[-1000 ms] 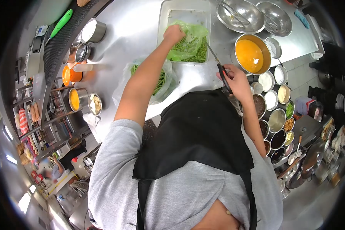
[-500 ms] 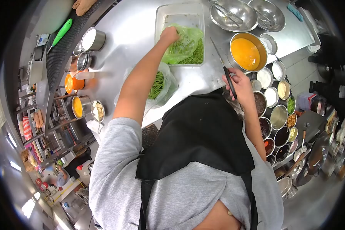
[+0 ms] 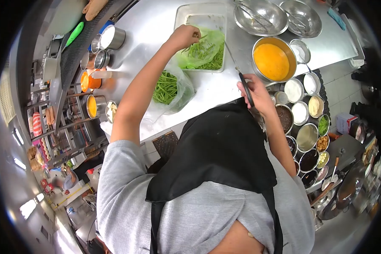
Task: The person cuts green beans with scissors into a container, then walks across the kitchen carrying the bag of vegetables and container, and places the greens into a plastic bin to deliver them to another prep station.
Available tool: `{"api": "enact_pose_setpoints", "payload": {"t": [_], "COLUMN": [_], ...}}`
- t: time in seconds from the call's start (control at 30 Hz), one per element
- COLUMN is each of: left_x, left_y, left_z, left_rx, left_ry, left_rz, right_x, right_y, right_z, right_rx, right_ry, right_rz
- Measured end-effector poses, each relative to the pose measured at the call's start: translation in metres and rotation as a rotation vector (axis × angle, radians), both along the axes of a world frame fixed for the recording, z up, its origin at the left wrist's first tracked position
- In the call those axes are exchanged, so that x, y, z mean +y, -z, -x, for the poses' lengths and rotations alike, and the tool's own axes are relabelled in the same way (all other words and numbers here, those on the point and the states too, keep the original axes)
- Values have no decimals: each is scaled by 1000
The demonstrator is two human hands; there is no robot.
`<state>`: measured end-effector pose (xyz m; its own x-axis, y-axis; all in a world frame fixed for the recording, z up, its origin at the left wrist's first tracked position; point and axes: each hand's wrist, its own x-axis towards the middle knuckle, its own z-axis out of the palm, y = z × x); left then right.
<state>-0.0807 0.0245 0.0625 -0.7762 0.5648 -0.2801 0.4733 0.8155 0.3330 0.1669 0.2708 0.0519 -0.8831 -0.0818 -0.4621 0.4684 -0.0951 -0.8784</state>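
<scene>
My left hand (image 3: 186, 36) is closed, fingers pinched at the far left edge of a light green plastic bag, with a thin green stem (image 3: 203, 37) showing at the fingertips. The green bag (image 3: 191, 59) lies open inside a clear plastic tub (image 3: 179, 19), with green stems in it and finely cut green pieces (image 3: 216, 59) beside it. My right hand (image 3: 258, 95) grips the black handle of a knife (image 3: 246, 89), its narrow blade pointing up and left toward the tub. Below my left forearm, a clear bag (image 3: 185, 91) holds long green stems (image 3: 166, 88).
A pot of orange-yellow liquid (image 3: 271, 61) and steel bowls (image 3: 260, 17) with whisks stand right of the tub. Several round containers (image 3: 300, 113) of ingredients crowd the right side. Metal pots (image 3: 113, 38) and an orange container (image 3: 89, 80) line the left. Another person (image 3: 70, 180) is far left.
My left hand has drawn out of the green bag and risen slightly, now with a stem at the fingertips. The knife has shifted a little left with my right hand.
</scene>
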Motion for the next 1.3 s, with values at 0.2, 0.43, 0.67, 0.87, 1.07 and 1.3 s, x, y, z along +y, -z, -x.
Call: {"api": "enact_pose_setpoints", "payload": {"t": [0.2,0.43,0.67,0.87,1.07,1.3], "left_x": [6,2,-18,-22,-21,-24], "left_y": [11,17,33,40,44,56], "left_z": [-21,-27,-19,-21,-40,-38], "left_rx": [118,150,-61,-321,-399,-231], "left_ry": [26,66,-289,-505,-507,-671], "left_rz": [-22,-11,-530,-951,-1041,-1194], "right_x": [-13,-31,-40,-64,-86,-96], "right_y": [20,28,-2,-21,-14,-23], "right_z": [27,33,14,11,22,15], "right_rx": [-70,-53,-58,-131,-115,-105], "right_ry": [-105,-56,3,43,141,131], "right_rz": [183,299,271,389,469,426]}}
